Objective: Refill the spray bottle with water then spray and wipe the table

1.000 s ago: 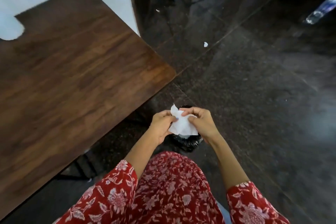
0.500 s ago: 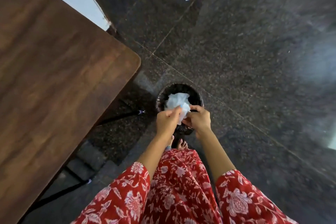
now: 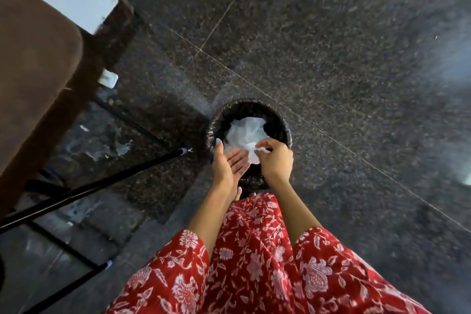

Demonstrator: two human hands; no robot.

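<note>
Head view. Both hands are positioned over a small round bin (image 3: pixel 277 120) fitted with a black liner, which stands on a dark speckled stone floor (image 3: pixel 356 58).

Left hand (image 3: pixel 228 164): palm turned inward and up, fingers straight and relaxed, holding nothing. The thumb points toward the near left rim of the bin.

Right hand (image 3: pixel 276 158): fingers curled, with the fingertips pinching a small piece of white tissue (image 3: pixel 254 151). The pinch point lies just beside the left hand's fingers.

More crumpled white tissue paper (image 3: pixel 244 130) lies inside the bin, directly beyond the hands. Whether the pinched piece is joined to this paper cannot be determined; the area is blurred.

The brown wooden table (image 3: pixel 33 71) occupies the upper left of the frame, well apart from the hands. Its black metal legs (image 3: pixel 102 181) cross the floor beneath it.

The person wears a red garment with a white floral print (image 3: pixel 254 262); both sleeves end below the elbow.
</note>
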